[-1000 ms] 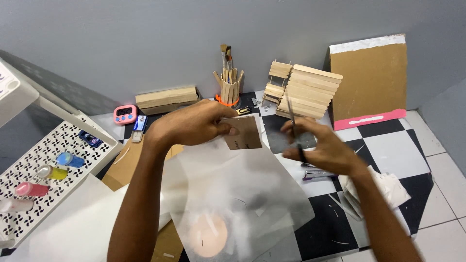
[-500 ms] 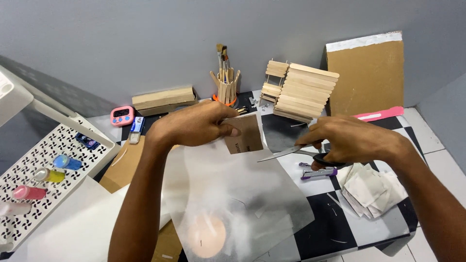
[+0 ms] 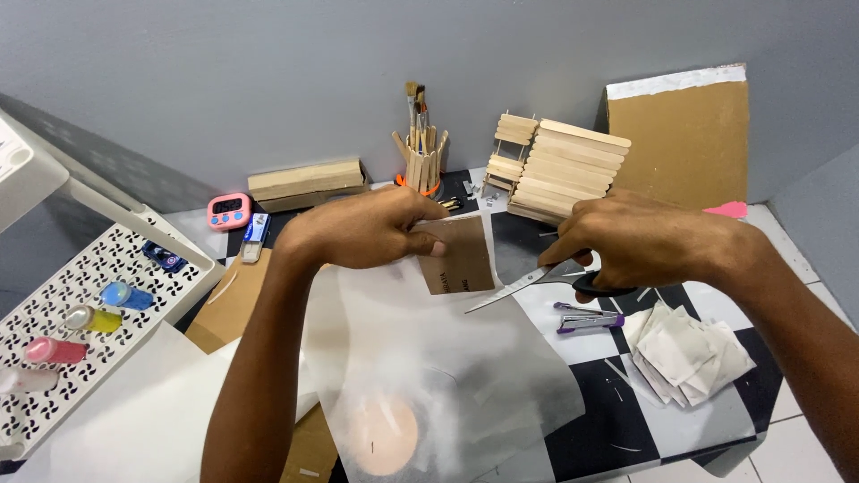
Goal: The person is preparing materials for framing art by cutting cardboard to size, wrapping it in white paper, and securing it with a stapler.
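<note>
My left hand (image 3: 367,228) pinches the top edge of a translucent white sheet (image 3: 429,358) together with a small brown card piece (image 3: 461,259) against it. My right hand (image 3: 640,241) holds black-handled scissors (image 3: 537,282), blades nearly closed and pointing left toward the card's lower right corner. The sheet hangs down over the checkered table (image 3: 608,402).
A purple stapler (image 3: 586,317) and a pile of cut paper squares (image 3: 684,349) lie right of the sheet. Behind stand a craft-stick structure (image 3: 559,170), a brush holder (image 3: 420,161), a wooden block (image 3: 304,183), a pink timer (image 3: 228,210) and brown cardboard (image 3: 684,134). Paint bottles (image 3: 89,317) rest on a white perforated tray at left.
My right hand has swung the scissors from upright near the sheet's top to a flat, leftward-pointing position and moved to the right. The left hand keeps its grip.
</note>
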